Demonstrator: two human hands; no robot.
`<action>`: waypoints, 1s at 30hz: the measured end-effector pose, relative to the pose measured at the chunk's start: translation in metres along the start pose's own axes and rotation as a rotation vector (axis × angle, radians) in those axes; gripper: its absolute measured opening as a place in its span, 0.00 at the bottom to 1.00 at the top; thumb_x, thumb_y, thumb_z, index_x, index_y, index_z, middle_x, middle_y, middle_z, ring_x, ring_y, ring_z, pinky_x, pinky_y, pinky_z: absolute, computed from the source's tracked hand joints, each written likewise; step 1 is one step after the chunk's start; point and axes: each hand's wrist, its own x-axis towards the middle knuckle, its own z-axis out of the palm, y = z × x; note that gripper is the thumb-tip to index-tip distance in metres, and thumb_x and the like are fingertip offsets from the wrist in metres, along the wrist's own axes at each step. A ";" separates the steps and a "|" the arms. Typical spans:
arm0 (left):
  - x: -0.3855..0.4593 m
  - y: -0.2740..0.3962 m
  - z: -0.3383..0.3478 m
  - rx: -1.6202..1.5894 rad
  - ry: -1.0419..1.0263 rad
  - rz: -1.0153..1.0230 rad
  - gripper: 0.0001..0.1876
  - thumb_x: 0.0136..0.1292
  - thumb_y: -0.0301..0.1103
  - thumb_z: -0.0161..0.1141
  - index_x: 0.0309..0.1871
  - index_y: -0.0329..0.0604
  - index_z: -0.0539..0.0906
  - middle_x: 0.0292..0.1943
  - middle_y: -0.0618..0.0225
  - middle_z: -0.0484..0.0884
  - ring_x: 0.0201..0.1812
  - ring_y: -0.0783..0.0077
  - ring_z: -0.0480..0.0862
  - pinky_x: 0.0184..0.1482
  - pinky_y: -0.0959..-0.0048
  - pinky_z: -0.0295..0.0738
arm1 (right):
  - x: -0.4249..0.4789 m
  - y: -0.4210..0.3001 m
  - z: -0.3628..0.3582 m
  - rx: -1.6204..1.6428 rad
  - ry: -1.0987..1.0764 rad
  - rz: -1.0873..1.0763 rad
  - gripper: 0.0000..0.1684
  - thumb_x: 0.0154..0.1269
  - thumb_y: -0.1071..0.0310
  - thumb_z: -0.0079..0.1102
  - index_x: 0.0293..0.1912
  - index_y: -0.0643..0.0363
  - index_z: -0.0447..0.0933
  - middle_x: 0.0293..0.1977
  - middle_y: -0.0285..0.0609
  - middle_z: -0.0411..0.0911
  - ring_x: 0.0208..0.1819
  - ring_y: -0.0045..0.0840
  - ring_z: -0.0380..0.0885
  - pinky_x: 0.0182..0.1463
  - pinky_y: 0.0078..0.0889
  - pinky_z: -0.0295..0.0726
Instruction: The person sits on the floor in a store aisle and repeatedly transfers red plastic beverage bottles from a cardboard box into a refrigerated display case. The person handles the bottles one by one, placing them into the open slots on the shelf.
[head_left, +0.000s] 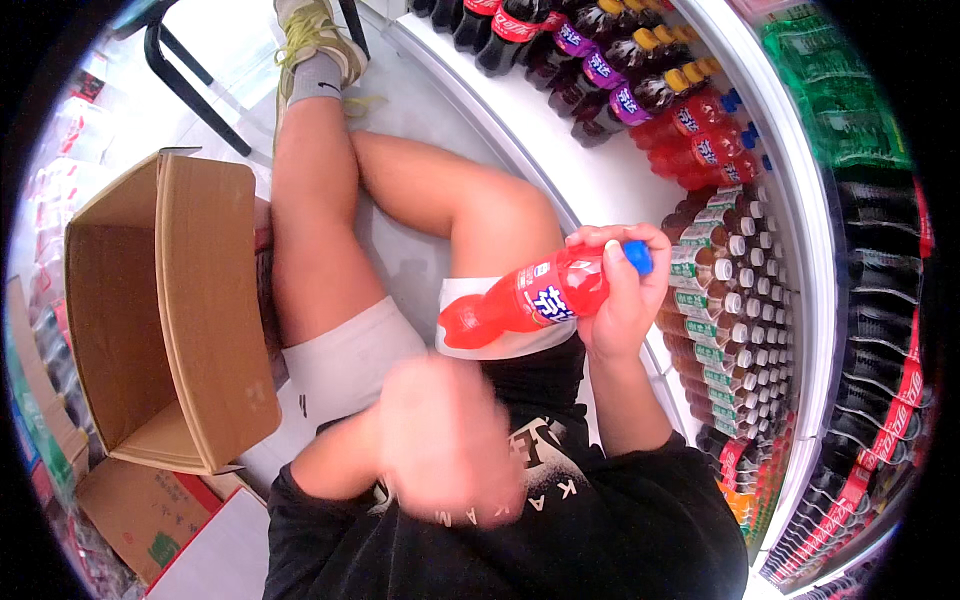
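Observation:
My right hand (628, 300) grips a plastic Fanta bottle (551, 292) of red drink near its neck, with the thumb below the blue cap (638, 257). Its base points left, over the hem of the white shorts. The bottle lies tilted in the air above my thigh. Before my chest, my left hand (454, 442) is badly blurred, apart from the bottle; its finger position cannot be made out. Beyond my right hand, matching red bottles (701, 146) lie or lean on the bottom shelf of a lit display cooler.
An open cardboard carton (217, 315) stands by my leg, its visible inside bare. Another carton (142, 510) lies below it. The cooler's white shelf (592, 165) holds cola, purple-label and white-capped tea bottles (712, 322). A shelf edge (817, 247) curves above. Black stool legs (195, 97) stand ahead.

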 end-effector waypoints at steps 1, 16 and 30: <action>0.002 -0.018 0.014 0.028 -0.052 -0.104 0.33 0.48 0.42 0.76 0.58 0.42 0.79 0.50 0.58 0.81 0.42 0.53 0.82 0.43 0.59 0.79 | 0.000 -0.002 0.004 0.018 -0.007 -0.004 0.14 0.72 0.81 0.52 0.54 0.60 0.65 0.41 0.50 0.82 0.45 0.36 0.83 0.55 0.44 0.82; -0.058 -0.088 0.051 -0.158 -0.199 -0.854 0.51 0.47 0.33 0.82 0.74 0.35 0.64 0.59 0.53 0.84 0.59 0.63 0.85 0.62 0.63 0.80 | 0.158 -0.073 -0.065 -1.663 -0.267 -0.361 0.29 0.71 0.48 0.62 0.58 0.62 0.79 0.57 0.55 0.81 0.59 0.45 0.80 0.65 0.43 0.76; -0.061 -0.100 0.043 -0.161 -0.218 -0.945 0.47 0.51 0.31 0.80 0.74 0.38 0.65 0.60 0.52 0.82 0.60 0.60 0.84 0.62 0.63 0.79 | 0.332 -0.049 -0.238 -2.116 -0.298 -0.569 0.36 0.77 0.45 0.55 0.73 0.57 0.66 0.66 0.65 0.72 0.69 0.55 0.71 0.73 0.47 0.68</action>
